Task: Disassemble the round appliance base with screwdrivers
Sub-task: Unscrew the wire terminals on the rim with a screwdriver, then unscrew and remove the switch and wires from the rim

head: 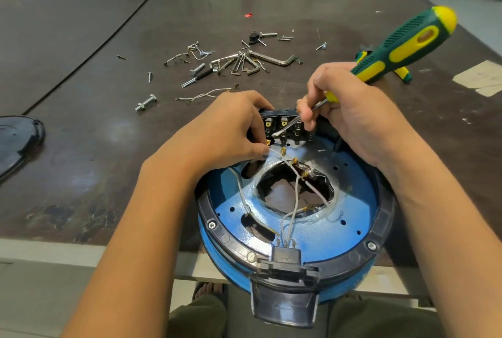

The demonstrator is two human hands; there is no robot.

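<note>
Workshop is indicated: worn, stained workbench (81, 152) is strewn w/ loose screws (149, 77), bolts (146, 103) & hex keys (274, 59); spare screwdriver (404, 74) is laid nearby.

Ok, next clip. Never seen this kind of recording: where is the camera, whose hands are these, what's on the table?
One picture, from a camera on the person's head, looking down at their own hands. The round blue appliance base sits opened on the table, at its near edge. The right hand grips a green-and-yellow screwdriver, its tip at the terminals; the left hand pinches a white wire. Behind lie hex keys, loose screws, a bolt, a second screwdriver and, at left, a black cover.
</note>
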